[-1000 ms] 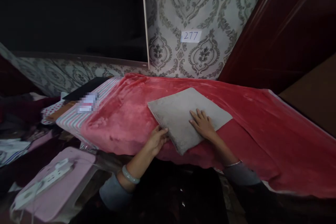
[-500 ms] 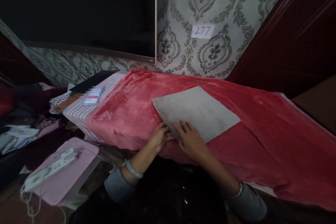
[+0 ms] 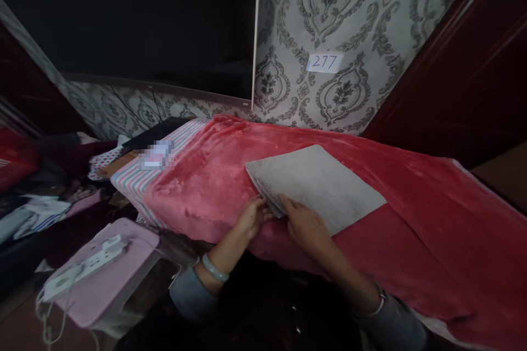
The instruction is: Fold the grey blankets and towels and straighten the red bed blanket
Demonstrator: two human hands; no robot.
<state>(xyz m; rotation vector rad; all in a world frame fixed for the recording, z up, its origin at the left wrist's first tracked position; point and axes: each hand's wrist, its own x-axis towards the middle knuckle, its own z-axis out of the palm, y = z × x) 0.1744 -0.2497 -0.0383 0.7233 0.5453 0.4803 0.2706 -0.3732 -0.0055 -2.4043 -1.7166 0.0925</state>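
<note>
A grey, flat, four-cornered folded sheet point(image 3: 325, 181) lies on a red plush blanket point(image 3: 197, 186); several thin layers show along its left edge, and its exact kind is unclear. My left hand point(image 3: 250, 220), a pale bangle on its wrist, has its fingers curled at the layers of the near left edge. Over the near edge lies my right hand point(image 3: 307, 227), its index finger on the top face and the other fingers bent. The underside of the sheet and the thumbs are mostly hidden.
A pink-lidded box point(image 3: 123, 260) at the lower left bears a white power strip point(image 3: 88, 269) with loose cords. Piled clothes point(image 3: 45, 208) lie further left. A large dark television point(image 3: 135, 22) and patterned wall stand behind the blanket.
My right hand's fingers, spread flat on the sheet before, are now drawn together and bent nearer its edge. My left hand stays at the left edge. The whole view has shifted slightly.
</note>
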